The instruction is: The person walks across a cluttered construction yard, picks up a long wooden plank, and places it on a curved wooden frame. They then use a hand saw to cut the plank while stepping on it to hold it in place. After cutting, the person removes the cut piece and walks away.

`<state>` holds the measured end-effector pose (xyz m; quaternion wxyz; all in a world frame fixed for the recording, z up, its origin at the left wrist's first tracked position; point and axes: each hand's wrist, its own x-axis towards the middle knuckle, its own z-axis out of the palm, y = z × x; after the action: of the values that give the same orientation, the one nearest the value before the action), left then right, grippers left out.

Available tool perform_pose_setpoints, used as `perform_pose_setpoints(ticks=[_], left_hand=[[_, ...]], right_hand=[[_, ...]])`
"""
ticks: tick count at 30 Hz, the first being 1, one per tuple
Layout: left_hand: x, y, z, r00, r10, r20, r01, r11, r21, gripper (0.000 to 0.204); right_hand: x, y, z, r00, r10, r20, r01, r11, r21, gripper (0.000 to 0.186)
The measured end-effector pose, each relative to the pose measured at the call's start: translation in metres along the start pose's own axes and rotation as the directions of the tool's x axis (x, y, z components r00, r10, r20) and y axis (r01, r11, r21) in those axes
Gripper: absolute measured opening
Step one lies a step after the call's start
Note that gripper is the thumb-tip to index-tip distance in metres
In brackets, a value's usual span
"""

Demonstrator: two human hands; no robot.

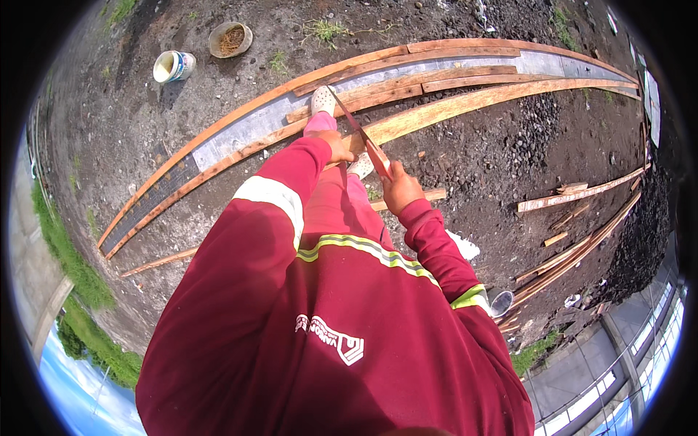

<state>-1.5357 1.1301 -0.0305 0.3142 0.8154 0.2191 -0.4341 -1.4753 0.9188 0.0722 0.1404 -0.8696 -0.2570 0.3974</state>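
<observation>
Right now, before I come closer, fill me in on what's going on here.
Someone in a maroon top has a handsaw in the right hand, its blade across a long wooden board near one end. The left hand is on that end. Whether the cut has begun is too small to tell.

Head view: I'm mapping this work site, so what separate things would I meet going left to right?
White cylindrical bucket, round shallow tan pan, bare left hand, bare right hand gripping a long-bladed handsaw, crumpled white item, round grey container, short loose wooden offcut.
</observation>
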Motion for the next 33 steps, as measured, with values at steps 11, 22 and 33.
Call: perform_pose_setpoints(ticks=[11, 22, 33], left_hand=[[-0.002, 0.001, 0.008, 0.998, -0.028, 0.056, 0.028, 1.000, -0.005, 0.078], [0.008, -0.005, 0.011, 0.999, 0.004, 0.040, -0.004, 1.000, 0.015, 0.082], [0.000, -0.002, 0.016, 1.000, -0.004, 0.011, 0.004, 1.000, 0.023, 0.084]], right_hand=[[-0.028, -0.003, -0.017, 0.996, 0.069, 0.050, -0.068, 0.997, -0.023, 0.027], [-0.156, 0.028, -0.065, 0.997, 0.069, 0.043, -0.069, 0.998, 0.005, 0.035], [-0.085, 0.023, -0.022, 0.996, 0.067, 0.050, -0.068, 0.998, 0.011, 0.030]])
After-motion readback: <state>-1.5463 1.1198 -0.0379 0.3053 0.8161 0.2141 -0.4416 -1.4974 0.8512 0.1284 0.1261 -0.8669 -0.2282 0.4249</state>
